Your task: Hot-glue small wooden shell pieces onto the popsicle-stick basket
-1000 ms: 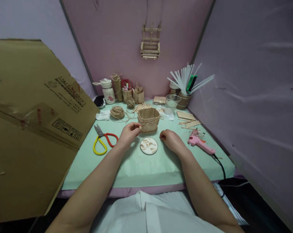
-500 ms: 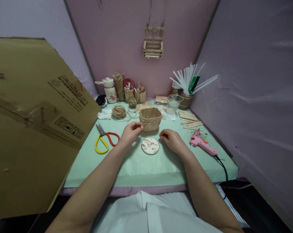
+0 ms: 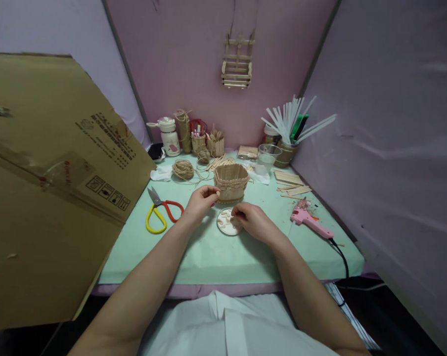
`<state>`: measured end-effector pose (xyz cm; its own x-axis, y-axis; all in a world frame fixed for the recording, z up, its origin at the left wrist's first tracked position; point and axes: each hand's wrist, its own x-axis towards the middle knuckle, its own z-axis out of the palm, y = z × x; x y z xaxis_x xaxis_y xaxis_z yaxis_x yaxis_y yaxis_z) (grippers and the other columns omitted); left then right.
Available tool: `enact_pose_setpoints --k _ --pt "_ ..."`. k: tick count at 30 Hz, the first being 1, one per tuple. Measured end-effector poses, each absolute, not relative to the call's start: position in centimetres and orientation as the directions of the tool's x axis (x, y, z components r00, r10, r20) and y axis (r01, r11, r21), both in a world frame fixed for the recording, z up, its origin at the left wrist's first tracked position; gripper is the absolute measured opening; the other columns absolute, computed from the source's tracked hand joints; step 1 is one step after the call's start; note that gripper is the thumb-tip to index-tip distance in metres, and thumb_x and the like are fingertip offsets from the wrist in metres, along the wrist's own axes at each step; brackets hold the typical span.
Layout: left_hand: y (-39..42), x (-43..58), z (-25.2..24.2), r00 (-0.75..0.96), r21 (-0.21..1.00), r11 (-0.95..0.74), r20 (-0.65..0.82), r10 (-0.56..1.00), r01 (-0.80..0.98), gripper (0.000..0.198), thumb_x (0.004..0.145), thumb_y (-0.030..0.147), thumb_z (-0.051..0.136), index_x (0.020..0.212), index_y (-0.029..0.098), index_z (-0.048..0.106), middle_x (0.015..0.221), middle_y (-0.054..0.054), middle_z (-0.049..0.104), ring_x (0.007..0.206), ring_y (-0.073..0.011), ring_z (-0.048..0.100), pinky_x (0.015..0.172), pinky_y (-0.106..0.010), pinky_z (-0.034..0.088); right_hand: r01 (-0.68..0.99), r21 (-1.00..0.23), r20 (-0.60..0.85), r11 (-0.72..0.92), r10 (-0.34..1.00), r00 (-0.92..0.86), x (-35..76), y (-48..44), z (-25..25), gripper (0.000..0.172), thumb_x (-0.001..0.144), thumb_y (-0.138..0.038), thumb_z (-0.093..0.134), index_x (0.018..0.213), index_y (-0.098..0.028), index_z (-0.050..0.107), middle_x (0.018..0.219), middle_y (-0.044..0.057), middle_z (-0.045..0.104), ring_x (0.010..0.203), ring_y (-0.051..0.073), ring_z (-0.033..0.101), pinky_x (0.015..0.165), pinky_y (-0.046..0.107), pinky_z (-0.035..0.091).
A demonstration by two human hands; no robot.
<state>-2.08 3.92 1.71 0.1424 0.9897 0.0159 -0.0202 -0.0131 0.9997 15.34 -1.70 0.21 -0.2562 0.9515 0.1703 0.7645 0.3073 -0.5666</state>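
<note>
A small pale wooden piece is pinched between the thumb and forefinger of my left hand (image 3: 203, 201), just in front of the lower left side of a woven-looking tan basket (image 3: 231, 184). My right hand (image 3: 255, 220) is over the right part of a round white dish (image 3: 227, 231), fingertips down and closed; whatever is between them is too small to make out. Several small pale pieces lie in the dish. The basket stands upright behind the dish.
Scissors (image 3: 156, 220) lie left of my left hand. At the right are a pink glue gun (image 3: 311, 221) with a cord and flat wooden sticks (image 3: 288, 178). Twine (image 3: 183, 169), a bottle (image 3: 170, 139) and a clear cup (image 3: 267, 157) stand behind. A large cardboard sheet (image 3: 53, 198) leans at left.
My right hand has moved left, from beside the dish to over it, and its fingers now cover part of the small pieces. My left hand keeps its pinch near the basket.
</note>
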Motion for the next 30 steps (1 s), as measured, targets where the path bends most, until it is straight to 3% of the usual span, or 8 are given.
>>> enact_pose_setpoints --k 6,17,20,25,30 --pt "4.1 -2.1 1.5 0.141 1.000 -0.016 0.019 0.990 -0.025 0.018 0.060 0.027 0.067 0.075 0.018 0.064 0.065 0.000 0.058 0.062 -0.0117 0.051 0.057 -0.023 0.037 0.870 -0.410 0.148 0.273 0.961 -0.232 13.6 -2.0 1.0 0.017 0.082 -0.015 0.055 0.088 -0.021 0.071 0.094 0.005 0.065 0.089 0.017 0.056 0.074 0.026 0.032" --pt "4.1 -2.1 1.4 0.144 0.999 -0.021 0.026 0.989 -0.041 0.018 0.060 0.025 0.068 0.077 0.017 0.064 0.065 0.000 0.058 0.061 -0.0111 0.050 0.058 -0.024 0.038 0.940 -0.229 0.158 0.252 0.963 -0.220 10.4 -1.6 0.2 0.023 0.080 -0.016 0.050 0.072 -0.018 0.072 0.081 0.009 0.069 0.077 0.019 0.059 0.067 0.030 0.030" --pt "4.1 -2.1 1.4 0.137 0.999 -0.023 0.027 0.990 -0.033 0.019 0.062 0.025 0.066 0.078 0.016 0.064 0.067 0.000 0.059 0.062 -0.0109 0.051 0.058 -0.023 0.038 0.907 -0.334 0.209 0.255 0.959 -0.193 11.7 -1.4 0.4 0.020 0.080 -0.016 0.050 0.073 -0.018 0.069 0.081 0.008 0.069 0.075 0.018 0.059 0.065 0.028 0.033" --pt "4.4 -2.2 0.9 0.180 0.999 -0.051 0.049 0.982 0.003 0.022 0.063 0.026 0.065 0.082 0.015 0.063 0.071 0.000 0.061 0.064 -0.0109 0.053 0.062 -0.024 0.040 0.683 -0.688 0.372 0.244 0.927 0.045 15.2 -0.8 0.7 0.016 0.082 -0.027 0.051 0.080 -0.018 0.064 0.078 0.004 0.068 0.068 0.015 0.058 0.066 0.026 0.040" --pt "4.3 -2.1 -0.1 0.319 0.979 -0.151 0.101 0.942 0.136 0.023 0.065 0.027 0.065 0.086 0.015 0.063 0.077 -0.002 0.064 0.068 -0.0128 0.056 0.065 -0.025 0.042 0.522 -0.812 0.384 0.261 0.912 0.143 16.0 -0.4 -0.2 0.018 0.079 -0.033 0.054 0.079 -0.018 0.064 0.074 0.003 0.067 0.063 0.015 0.055 0.063 0.027 0.042"
